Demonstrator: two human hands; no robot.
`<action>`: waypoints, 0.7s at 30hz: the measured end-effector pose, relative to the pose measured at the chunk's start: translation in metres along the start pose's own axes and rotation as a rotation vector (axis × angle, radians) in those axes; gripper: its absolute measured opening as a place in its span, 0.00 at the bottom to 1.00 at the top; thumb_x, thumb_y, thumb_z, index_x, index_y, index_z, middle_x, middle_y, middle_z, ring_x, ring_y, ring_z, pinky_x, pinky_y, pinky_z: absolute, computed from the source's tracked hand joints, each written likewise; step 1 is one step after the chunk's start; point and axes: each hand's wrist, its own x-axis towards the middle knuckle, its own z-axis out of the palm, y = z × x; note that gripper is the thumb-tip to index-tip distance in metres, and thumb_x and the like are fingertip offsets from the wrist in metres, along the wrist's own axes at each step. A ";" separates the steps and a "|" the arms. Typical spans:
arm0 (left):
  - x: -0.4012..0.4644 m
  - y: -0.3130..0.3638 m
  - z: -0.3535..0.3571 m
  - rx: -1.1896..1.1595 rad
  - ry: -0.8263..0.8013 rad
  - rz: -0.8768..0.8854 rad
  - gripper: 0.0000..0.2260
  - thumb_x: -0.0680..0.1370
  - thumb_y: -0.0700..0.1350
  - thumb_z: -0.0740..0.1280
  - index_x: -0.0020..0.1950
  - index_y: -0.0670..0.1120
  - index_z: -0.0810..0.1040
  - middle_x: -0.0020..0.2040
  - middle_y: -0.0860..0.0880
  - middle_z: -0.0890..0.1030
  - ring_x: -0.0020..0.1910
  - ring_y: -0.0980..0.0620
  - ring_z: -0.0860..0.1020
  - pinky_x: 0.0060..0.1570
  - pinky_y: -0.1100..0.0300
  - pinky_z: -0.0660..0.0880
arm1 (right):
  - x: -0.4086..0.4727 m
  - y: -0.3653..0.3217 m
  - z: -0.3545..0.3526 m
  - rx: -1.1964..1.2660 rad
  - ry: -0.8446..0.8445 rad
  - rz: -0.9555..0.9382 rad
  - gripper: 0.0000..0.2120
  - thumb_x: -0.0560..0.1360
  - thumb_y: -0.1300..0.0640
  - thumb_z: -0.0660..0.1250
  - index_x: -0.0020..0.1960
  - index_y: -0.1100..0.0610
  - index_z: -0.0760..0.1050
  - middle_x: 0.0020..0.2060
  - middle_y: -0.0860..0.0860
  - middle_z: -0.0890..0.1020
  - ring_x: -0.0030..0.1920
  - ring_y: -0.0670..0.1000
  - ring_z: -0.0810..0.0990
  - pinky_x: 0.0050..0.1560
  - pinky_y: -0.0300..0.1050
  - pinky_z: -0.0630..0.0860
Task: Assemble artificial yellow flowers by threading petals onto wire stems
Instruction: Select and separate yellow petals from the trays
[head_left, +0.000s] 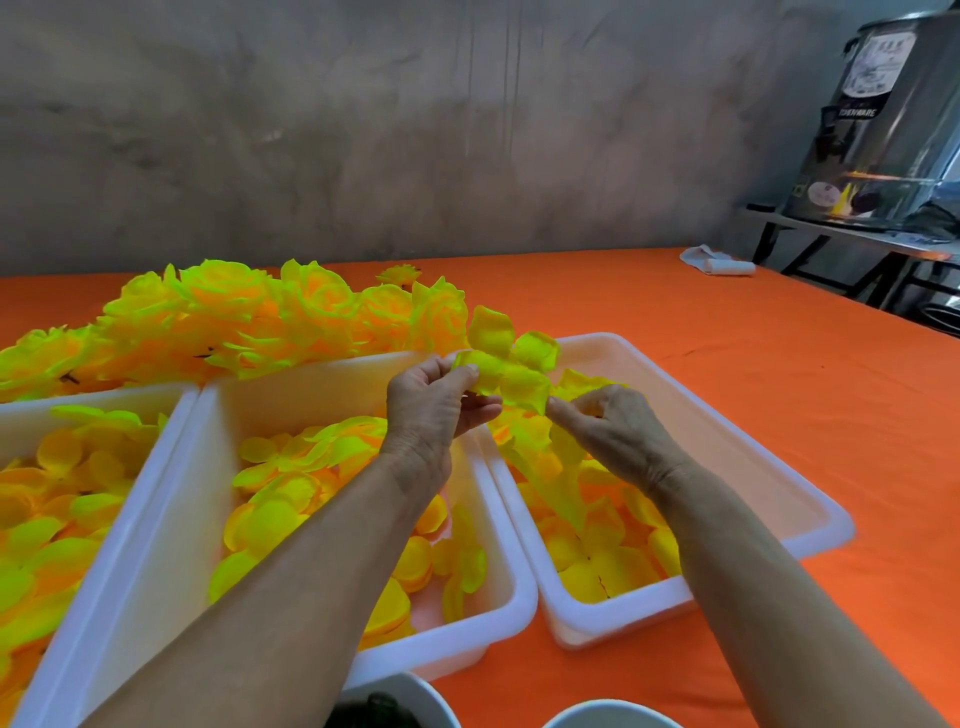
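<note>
My left hand (434, 405) pinches a yellow petal piece (506, 358) held up above the white trays, its lobes spreading up and to the right. My right hand (608, 421) has its fingers curled round the lower edge of the same petal piece and round more yellow petals beneath it. No wire stem is visible between the hands. A pile of finished yellow flowers (249, 322) lies on the orange cloth behind the trays. Loose yellow petals (291, 493) fill the trays below my arms.
Three white plastic trays stand side by side: left (93, 402), middle (511, 608) and right (810, 499). Two white bowl rims (415, 686) show at the bottom edge. A white roll (719, 265) lies far right on the orange table (779, 374). A metal urn (883, 114) stands beyond.
</note>
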 end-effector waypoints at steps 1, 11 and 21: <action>0.000 0.000 0.000 0.012 0.003 -0.005 0.07 0.77 0.33 0.64 0.40 0.41 0.72 0.30 0.45 0.76 0.23 0.51 0.79 0.23 0.63 0.76 | 0.000 0.000 0.000 0.022 0.099 -0.043 0.19 0.72 0.51 0.70 0.30 0.63 0.74 0.26 0.54 0.70 0.31 0.53 0.70 0.37 0.51 0.69; -0.003 -0.005 0.000 0.157 -0.047 0.028 0.05 0.75 0.34 0.65 0.39 0.37 0.75 0.29 0.43 0.78 0.25 0.51 0.79 0.25 0.64 0.76 | -0.006 -0.031 0.018 -0.101 0.323 -0.688 0.13 0.65 0.57 0.77 0.46 0.63 0.82 0.42 0.59 0.80 0.42 0.60 0.78 0.41 0.52 0.77; -0.003 -0.003 0.002 0.166 -0.109 -0.010 0.10 0.76 0.40 0.67 0.35 0.41 0.78 0.26 0.47 0.79 0.26 0.53 0.78 0.28 0.65 0.77 | -0.005 -0.035 0.017 -0.118 0.410 -0.708 0.03 0.71 0.69 0.68 0.42 0.67 0.80 0.40 0.60 0.82 0.40 0.61 0.80 0.36 0.52 0.78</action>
